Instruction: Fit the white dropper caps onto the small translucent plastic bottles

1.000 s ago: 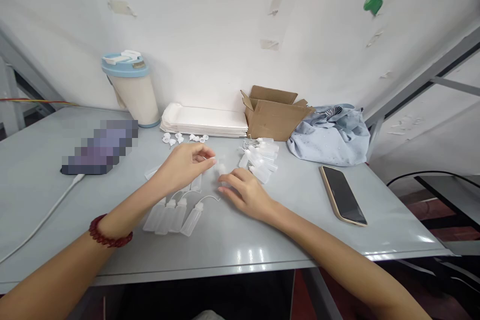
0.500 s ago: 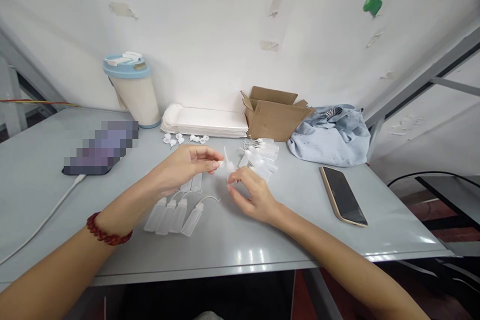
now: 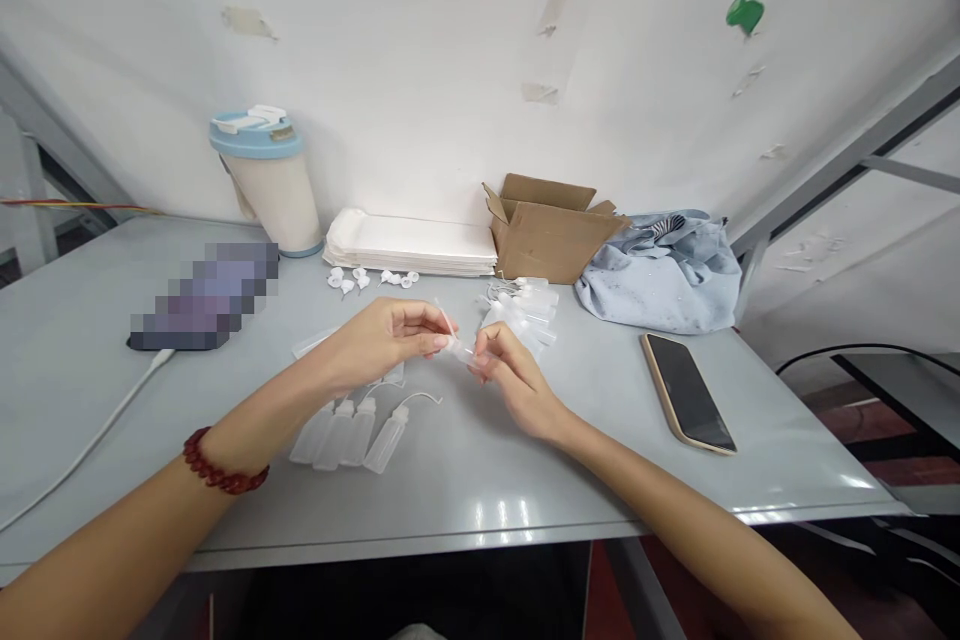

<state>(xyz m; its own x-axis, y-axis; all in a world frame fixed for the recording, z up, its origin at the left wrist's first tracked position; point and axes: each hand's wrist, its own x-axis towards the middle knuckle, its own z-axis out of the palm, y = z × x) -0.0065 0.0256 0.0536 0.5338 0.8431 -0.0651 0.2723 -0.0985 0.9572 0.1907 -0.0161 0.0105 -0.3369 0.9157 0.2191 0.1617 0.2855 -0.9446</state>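
Between my two hands is a small translucent squeeze bottle (image 3: 466, 354), tilted, with a thin tube rising from its top end. The fingers of my left hand (image 3: 401, 332) pinch at its white cap end, and the exact grip is partly hidden. My right hand (image 3: 517, 380) is closed around the bottle's body. Below my left hand, several capped bottles (image 3: 351, 435) lie in a row, one with a bent tube (image 3: 420, 398). Beyond my right hand lies a pile of similar bottles (image 3: 525, 310). Several loose white caps (image 3: 361, 278) sit near the back.
Along the wall stand a blue-lidded cup (image 3: 274, 190), a stack of white packets (image 3: 412, 240), an opened cardboard box (image 3: 547, 235) and a light blue cloth (image 3: 660, 275). One phone (image 3: 686, 392) lies at right; another, blurred device (image 3: 202, 300) with a cable lies at left.
My right hand has turned and closed on the bottle's body, which now tilts toward it. My left hand has shifted slightly right, meeting the bottle's cap end.
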